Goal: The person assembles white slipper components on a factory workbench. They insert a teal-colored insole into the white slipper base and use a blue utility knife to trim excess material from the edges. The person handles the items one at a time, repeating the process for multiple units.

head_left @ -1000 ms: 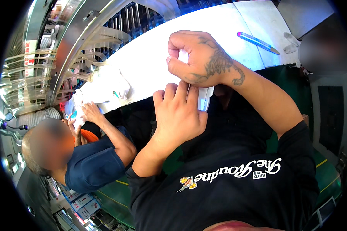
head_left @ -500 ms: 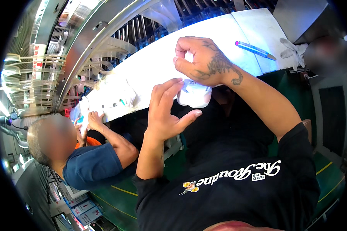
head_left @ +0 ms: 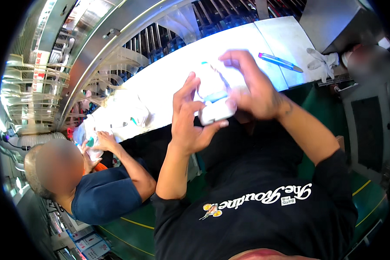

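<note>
A white, glossy piece (head_left: 215,113) with a rounded lower end and a bluish fold sits between my hands, over the table's near edge. Glare washes out its upper part, so its exact kind cannot be made out. My left hand (head_left: 187,117) grips its left side, thumb beneath the lower end and fingers curled along the edge. On the other side, my right hand (head_left: 256,89) has its thumb on the piece and its fingers arched over the upper part, smeared by motion. A small teal spot shows at the top of the piece.
A white work table (head_left: 247,39) curves along a rack of rollers (head_left: 164,37). A blue pen-like tool (head_left: 281,62) and a white glove (head_left: 323,65) lie to the right. At left, a co-worker (head_left: 108,190) handles a white piece beside another white item (head_left: 132,110).
My right hand has opened from a closed fist and moved right, its thumb now on the piece. The piece has tilted. My left hand has closed in on it.
</note>
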A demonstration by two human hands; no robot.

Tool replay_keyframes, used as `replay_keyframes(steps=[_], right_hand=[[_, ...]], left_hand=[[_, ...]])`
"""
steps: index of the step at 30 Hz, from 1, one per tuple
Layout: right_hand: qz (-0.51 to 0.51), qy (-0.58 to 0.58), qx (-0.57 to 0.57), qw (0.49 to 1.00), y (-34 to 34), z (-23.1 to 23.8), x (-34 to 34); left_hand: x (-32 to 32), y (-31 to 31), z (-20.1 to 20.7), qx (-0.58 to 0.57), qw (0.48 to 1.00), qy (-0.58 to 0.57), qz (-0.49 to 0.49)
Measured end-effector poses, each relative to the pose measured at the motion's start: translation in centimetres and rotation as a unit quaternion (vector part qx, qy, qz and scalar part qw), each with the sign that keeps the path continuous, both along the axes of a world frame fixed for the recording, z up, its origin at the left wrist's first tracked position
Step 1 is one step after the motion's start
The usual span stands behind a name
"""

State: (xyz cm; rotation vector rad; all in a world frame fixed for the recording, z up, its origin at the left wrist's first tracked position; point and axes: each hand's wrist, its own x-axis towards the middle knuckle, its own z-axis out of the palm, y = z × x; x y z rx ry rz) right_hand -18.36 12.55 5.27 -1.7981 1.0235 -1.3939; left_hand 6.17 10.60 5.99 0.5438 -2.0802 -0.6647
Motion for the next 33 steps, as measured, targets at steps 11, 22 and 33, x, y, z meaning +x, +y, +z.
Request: replay_keyframes(steps=[11,22,33], right_hand=[[0.061,0.077,0.104,0.990,9.8,-5.1,2.9],[0.058,0.102,0.142,0.983,6.9,-5.3,2.6],[0.088,0.105,0.202,0.970,4.2,-5.0,1.8]], left_hand=[[2.3,7.0,-4.7,0.153,0.987,-0.053,0.020],[2.1,4.0,-6.5,0.220,0.974,-0.055,0.011],[1.9,1.8,-6.6,0.273,0.958,-0.085,-0.019]])
